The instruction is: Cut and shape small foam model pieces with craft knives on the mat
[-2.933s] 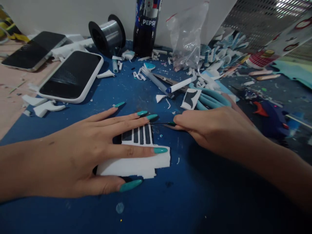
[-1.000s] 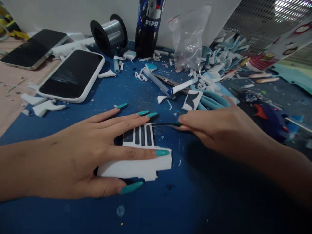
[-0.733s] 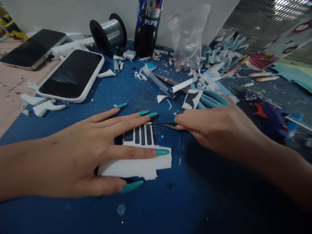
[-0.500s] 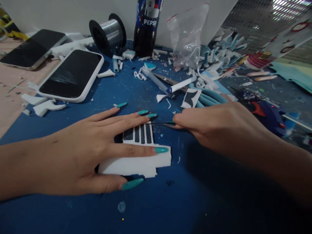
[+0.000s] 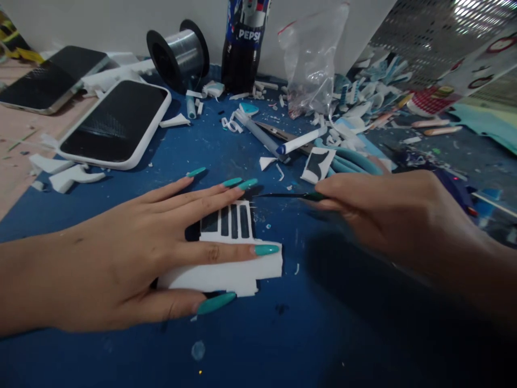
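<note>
I see a plain white wall (image 5: 100, 21) closing off the far edge of the worktop. Most of the surface is a dark blue mat (image 5: 250, 345), scuffed and speckled. At the left, a pale pinkish-beige tabletop (image 5: 16, 161) shows beside it. At the upper right stands a silvery perforated metal panel (image 5: 424, 32), catching bright glare. The near right corner lies in shadow.

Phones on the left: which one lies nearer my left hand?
The white-cased phone, on the blue mat; the silver-edged phone lies farther back, off it.
</note>
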Demonstrator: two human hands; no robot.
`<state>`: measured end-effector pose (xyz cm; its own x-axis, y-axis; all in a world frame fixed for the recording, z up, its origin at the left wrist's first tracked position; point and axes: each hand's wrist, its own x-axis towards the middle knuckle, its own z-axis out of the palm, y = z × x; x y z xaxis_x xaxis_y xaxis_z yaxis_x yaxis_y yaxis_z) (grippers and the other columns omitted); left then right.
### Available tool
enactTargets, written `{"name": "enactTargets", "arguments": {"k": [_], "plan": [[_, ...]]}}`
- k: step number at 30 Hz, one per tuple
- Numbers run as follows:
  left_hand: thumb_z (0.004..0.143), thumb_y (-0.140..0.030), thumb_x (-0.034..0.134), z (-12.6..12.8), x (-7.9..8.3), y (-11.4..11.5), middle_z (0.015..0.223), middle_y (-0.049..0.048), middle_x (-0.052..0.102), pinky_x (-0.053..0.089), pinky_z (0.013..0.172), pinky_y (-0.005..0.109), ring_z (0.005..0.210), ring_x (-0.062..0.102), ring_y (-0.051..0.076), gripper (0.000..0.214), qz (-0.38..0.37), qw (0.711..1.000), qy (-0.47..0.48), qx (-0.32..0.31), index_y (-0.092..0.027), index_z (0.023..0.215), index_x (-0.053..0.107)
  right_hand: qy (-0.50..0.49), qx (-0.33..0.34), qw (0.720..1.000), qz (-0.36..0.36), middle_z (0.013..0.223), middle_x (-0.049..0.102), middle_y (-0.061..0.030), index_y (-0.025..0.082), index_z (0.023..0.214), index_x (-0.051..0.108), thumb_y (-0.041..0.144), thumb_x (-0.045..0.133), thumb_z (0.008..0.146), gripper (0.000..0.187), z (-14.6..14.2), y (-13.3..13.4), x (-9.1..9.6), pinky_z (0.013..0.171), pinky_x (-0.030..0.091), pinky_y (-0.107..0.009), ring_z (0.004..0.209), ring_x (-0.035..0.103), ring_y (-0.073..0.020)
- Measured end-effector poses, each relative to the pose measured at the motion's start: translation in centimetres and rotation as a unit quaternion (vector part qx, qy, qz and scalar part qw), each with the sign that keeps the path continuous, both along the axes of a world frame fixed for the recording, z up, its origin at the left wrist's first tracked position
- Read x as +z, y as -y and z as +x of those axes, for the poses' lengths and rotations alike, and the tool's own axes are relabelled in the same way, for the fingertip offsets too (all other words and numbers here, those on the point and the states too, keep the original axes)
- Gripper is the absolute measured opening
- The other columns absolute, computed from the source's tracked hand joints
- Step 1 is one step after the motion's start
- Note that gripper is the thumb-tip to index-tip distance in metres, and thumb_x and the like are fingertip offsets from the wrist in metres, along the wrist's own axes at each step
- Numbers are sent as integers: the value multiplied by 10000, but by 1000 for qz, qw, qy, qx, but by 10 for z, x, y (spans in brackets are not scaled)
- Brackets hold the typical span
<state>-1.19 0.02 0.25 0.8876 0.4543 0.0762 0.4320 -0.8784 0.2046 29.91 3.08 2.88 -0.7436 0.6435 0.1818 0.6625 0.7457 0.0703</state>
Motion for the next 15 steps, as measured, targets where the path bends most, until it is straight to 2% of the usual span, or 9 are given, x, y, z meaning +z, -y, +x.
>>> {"name": "enactTargets", "arguments": {"k": [2, 3, 4, 6, 8, 10, 15], "plan": [[994, -473, 335, -1, 0, 1, 1641, -48, -28, 118, 1192, 580, 1474, 192, 369, 522, 7, 1000, -5, 27, -457, 1499, 204, -46, 19, 998, 29, 829, 746, -39, 203, 972, 670, 271, 450, 977, 230, 1, 3, -3, 560, 414, -283, 693, 681, -193], [1001, -455, 324, -1, 0, 2, 1641, -43, -43, 121, 1188, 586, 1477, 172, 372, 513, 10, 999, -3, 31, -458, 1499, 204, -42, 31, 998, 30, 844, 744, -32, 221, 1070, 669, 265, 471, 968, 227, 0, 5, -4, 540, 407, -272, 679, 670, -184], [998, -445, 338, -1, 0, 2, 1641, -32, -53, 113, 1187, 589, 1480, 148, 379, 522, 12, 1000, 1, 15, -447, 1502, 206, -5, 6, 999, 31, 790, 723, -10, 264, 1175, 647, 219, 439, 969, 296, -2, 7, -4, 516, 384, -267, 628, 638, -173], [997, -456, 340, 0, -1, 4, 1642, -22, -42, 105, 1186, 591, 1481, 135, 383, 521, 16, 1000, 10, -1, -435, 1503, 218, 82, 18, 995, 52, 578, 575, 36, 333, 1315, 579, 105, 339, 962, 485, -8, 11, -3, 450, 275, -257, 439, 463, -128], [1026, -462, 252, 0, -1, 6, 1641, -61, -10, 139, 1181, 591, 1478, 180, 360, 459, 13, 998, -2, 53, -483, 1483, 224, 135, 38, 987, 75, 539, 470, 45, 376, 1331, 567, 38, 308, 940, 578, -13, 14, -2, 465, 220, -256, 419, 375, -106], [1037, -468, 193, 1, -2, 9, 1638, -90, 8, 167, 1172, 597, 1467, 225, 354, 432, 6, 996, -5, 89, -515, 1464, 240, 154, 47, 983, 83, 572, 457, 40, 389, 1296, 595, 20, 320, 929, 589, -15, 16, -2, 493, 205, -256, 447, 364, -89], [1024, -480, 247, -1, -3, 7, 1638, -91, -2, 154, 1175, 600, 1474, 203, 354, 446, 3, 997, -1, 74, -508, 1469, 235, 141, 64, 985, 80, 612, 450, 39, 413, 1315, 574, 27, 339, 903, 611, -12, 15, -6, 516, 182, -264, 459, 323, -80]]}}
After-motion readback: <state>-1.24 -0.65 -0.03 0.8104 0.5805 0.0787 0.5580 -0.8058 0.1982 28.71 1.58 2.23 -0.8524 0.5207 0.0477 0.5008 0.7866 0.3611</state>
